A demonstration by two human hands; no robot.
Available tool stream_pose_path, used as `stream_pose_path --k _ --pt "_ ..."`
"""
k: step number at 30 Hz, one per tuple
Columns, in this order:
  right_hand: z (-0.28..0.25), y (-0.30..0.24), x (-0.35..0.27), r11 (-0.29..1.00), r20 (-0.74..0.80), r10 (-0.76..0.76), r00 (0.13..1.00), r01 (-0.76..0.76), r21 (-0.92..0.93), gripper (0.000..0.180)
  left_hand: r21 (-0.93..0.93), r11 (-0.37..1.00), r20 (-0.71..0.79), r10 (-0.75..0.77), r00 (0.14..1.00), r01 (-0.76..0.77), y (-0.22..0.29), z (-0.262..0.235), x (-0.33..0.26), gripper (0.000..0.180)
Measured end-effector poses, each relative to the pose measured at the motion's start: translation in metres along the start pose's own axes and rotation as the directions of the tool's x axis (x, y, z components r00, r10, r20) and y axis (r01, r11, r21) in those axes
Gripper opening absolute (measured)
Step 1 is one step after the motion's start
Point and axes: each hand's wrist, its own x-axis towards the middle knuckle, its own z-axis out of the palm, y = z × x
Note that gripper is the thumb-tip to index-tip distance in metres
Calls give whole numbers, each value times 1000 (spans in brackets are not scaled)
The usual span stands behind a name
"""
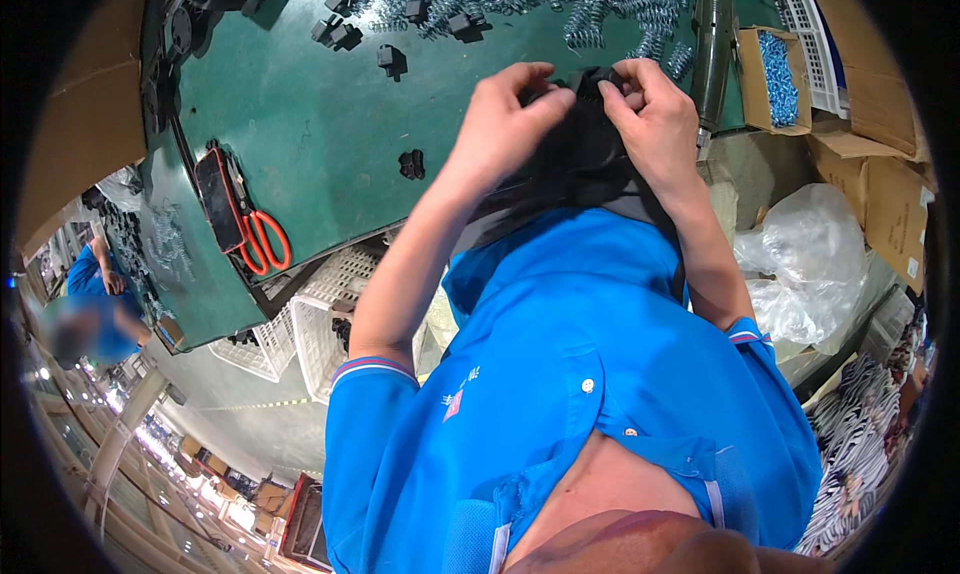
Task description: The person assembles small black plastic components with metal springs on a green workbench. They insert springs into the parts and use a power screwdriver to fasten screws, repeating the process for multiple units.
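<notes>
My left hand (515,116) and my right hand (655,116) are close together above the dark cloth (575,159) over my lap, at the near edge of the green table (330,124). Between my right thumb and fingers is a small black part (602,77), partly covered. The left fingers are curled with the thumb pressed in; what they hold is hidden against the dark background. Beyond the hands lies a heap of metal coil springs (600,9). Several black plastic blocks (388,58) are scattered left of the heap, and another small black piece (412,164) lies nearer me.
Scissors with red-orange handles (265,242) lie beside a red-edged phone (218,199). A dark green cylinder tool (712,54) and a box of blue small parts (778,82) are at right. White baskets (325,314) stand below the table edge. Another person (95,309) works far left.
</notes>
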Motion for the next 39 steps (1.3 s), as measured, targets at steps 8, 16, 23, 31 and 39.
stream_pose_path --k 8,16,23,31,39 --pt "3 3 -16 874 58 141 988 -152 461 15 -588 689 334 -272 902 425 5 -6 -13 38" --pt "-10 -14 -27 917 65 -57 996 26 399 19 -778 523 317 -152 936 349 -15 24 -43 45" --pt "-32 -17 -20 871 178 -291 940 182 457 20 -782 579 234 -70 970 230 -10 26 -55 45" --pt "-31 -27 -38 909 5 -265 964 248 335 20 -755 648 94 -49 994 103 1 43 -65 43" --pt "-21 -40 -42 922 -44 -255 966 256 291 21 -729 684 83 43 996 32 -2 32 -63 45"
